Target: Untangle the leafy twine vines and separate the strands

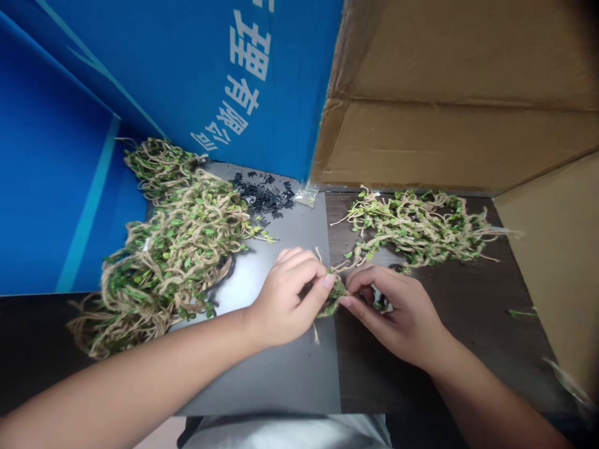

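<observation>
Between my two hands is a small bunch of leafy twine garland [335,292], tan cord with green leaves. My left hand [292,293] is closed around its left part, thumb against the fingers. With thumb and fingertips, my right hand [393,305] pinches the garland's right edge; the exact strand in this pinch is too small to make out. Loose cord ends stick out above and below my left fingers. A large heap of leafy twine [182,243] lies left of my left hand, and a smaller pile of leafy twine [416,227] lies beyond my right hand.
Small black plastic pieces [264,193] are scattered at the back, beside a small clear bag [306,197]. A blue panel with white characters [210,75] and a cardboard wall [449,93] close off the back. A grey sheet [281,374] covers part of the dark table [468,305].
</observation>
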A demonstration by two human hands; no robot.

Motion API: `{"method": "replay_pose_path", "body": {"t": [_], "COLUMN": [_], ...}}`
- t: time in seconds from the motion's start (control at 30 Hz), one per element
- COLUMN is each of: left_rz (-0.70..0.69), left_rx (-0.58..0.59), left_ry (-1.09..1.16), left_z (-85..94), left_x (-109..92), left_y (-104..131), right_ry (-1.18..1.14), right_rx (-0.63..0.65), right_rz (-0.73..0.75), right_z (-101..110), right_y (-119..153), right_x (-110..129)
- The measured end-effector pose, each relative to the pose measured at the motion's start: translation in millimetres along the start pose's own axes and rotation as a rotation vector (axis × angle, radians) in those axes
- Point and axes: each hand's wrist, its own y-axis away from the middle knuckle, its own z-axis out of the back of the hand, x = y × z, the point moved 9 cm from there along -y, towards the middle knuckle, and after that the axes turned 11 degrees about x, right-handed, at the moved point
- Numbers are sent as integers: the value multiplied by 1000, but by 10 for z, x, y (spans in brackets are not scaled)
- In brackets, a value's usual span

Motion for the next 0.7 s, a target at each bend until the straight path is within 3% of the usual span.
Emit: {"method": "replay_pose_path", "body": {"t": [0.33,0.7], "left_rz": [44,39], "left_rx": [15,16], "left_ry": [-33,-39], "left_z": [-14,-10], "left_x": [36,30], "left_y": [-13,-17], "right_ry": [-58,57], "right_rx": [-12,-57], "right_rz": [-6,-45], "right_z": [1,44], "right_y": [-18,-21], "right_x": [-86,-41]}}
